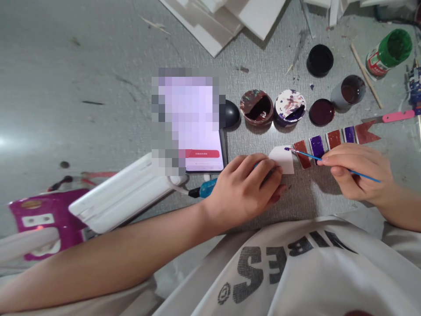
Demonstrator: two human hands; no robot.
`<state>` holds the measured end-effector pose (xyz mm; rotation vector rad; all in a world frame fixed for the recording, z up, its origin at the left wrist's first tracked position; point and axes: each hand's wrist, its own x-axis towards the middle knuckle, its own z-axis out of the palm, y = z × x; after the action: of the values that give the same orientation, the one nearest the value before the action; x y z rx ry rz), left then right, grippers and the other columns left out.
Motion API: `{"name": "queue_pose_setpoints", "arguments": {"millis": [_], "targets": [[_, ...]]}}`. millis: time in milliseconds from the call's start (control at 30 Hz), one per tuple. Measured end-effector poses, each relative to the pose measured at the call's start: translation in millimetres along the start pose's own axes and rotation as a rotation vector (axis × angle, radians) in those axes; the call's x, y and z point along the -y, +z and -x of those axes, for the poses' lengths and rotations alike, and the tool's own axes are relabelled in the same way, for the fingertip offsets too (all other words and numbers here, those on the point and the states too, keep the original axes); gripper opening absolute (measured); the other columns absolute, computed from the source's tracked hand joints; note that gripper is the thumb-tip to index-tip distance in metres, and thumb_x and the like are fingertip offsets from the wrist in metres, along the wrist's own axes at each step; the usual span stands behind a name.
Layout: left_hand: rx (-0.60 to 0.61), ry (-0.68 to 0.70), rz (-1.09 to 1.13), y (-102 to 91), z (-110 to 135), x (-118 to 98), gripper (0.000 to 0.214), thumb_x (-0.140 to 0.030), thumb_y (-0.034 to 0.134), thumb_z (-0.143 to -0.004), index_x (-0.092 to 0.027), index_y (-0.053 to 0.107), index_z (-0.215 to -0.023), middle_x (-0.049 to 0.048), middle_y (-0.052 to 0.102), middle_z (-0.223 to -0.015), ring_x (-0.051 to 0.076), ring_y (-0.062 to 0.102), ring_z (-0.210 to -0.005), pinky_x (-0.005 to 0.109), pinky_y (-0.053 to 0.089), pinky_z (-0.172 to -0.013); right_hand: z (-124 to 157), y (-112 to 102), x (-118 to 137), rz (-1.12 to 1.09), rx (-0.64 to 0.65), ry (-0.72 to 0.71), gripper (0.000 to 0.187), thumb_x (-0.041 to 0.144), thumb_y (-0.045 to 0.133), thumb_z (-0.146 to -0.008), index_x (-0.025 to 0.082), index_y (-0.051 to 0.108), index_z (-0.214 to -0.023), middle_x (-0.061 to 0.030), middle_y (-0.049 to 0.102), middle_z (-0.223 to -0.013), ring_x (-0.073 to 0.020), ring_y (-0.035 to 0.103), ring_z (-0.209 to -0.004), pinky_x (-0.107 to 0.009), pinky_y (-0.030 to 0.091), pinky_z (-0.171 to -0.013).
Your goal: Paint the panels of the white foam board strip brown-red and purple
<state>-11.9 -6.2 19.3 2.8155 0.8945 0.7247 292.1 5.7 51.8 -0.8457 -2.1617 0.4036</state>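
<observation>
My right hand (357, 173) pinches a thin blue paintbrush (307, 154). Its purple-loaded tip touches the upper right corner of a blank white card piece (283, 159). My left hand (245, 186) lies curled on the table with its fingertips pressing on that white piece. It also covers a blue-handled tool (207, 188), and I cannot tell whether it grips it. To the right of the white piece runs a row of small painted panels (332, 142), alternating red and purple and ending in a red flag shape.
Open paint pots (289, 107) and lids stand behind the panels; a green jar (390, 50) is at far right. A phone (197, 131) leans on a white power bank (121, 193). White foam boards (226, 17) lie at the back, a pink knife (396, 116) at right.
</observation>
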Motion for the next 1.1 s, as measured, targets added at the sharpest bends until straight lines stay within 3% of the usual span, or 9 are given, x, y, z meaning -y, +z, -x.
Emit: {"name": "queue_pose_setpoints", "arguments": {"millis": [267, 433, 900, 1100], "targets": [[-0.007, -0.002, 0.027, -0.2, -0.1, 0.7, 0.015, -0.028, 0.068, -0.108, -0.02, 0.08, -0.111, 0.0122, 0.08, -0.107, 0.03, 0.077, -0.103, 0.044, 0.061, -0.078, 0.8, -1.3, 4.0, 0.012, -0.005, 0.029, 0.02, 0.014, 0.072, -0.102, 0.026, 0.081, -0.115, -0.0022, 0.088, -0.089, -0.0209, 0.086, -0.075, -0.031, 0.073, -0.065], [-0.009, 0.002, 0.038, 1.2, 0.6, 0.8, 0.014, -0.028, 0.068, -0.107, -0.02, 0.08, -0.111, 0.0126, 0.081, -0.108, 0.031, 0.077, -0.103, 0.044, 0.062, -0.077, 0.1, -1.9, 6.3, -0.029, -0.048, 0.023, 0.017, 0.012, 0.07, -0.098, 0.019, 0.081, -0.11, -0.0043, 0.088, -0.088, -0.0183, 0.085, -0.073, -0.026, 0.071, -0.064], [-0.007, 0.004, 0.029, 0.8, 0.3, 0.8, 0.014, -0.027, 0.068, -0.107, -0.019, 0.08, -0.11, 0.013, 0.081, -0.108, 0.031, 0.078, -0.102, 0.045, 0.064, -0.077, 2.6, 2.9, 3.6, -0.026, -0.117, 0.099, 0.019, 0.016, 0.067, -0.102, 0.026, 0.082, -0.108, 0.0, 0.087, -0.087, -0.0175, 0.085, -0.074, -0.027, 0.069, -0.062], [-0.029, 0.01, 0.026, 2.5, 1.1, 1.0, 0.015, -0.026, 0.067, -0.107, -0.016, 0.079, -0.108, 0.0134, 0.082, -0.106, 0.031, 0.078, -0.1, 0.045, 0.063, -0.074, -0.3, 0.4, 5.3, -0.045, -0.051, 0.102, 0.016, 0.014, 0.068, -0.103, 0.024, 0.081, -0.105, -0.0016, 0.087, -0.087, -0.0178, 0.084, -0.073, -0.028, 0.07, -0.062]]}}
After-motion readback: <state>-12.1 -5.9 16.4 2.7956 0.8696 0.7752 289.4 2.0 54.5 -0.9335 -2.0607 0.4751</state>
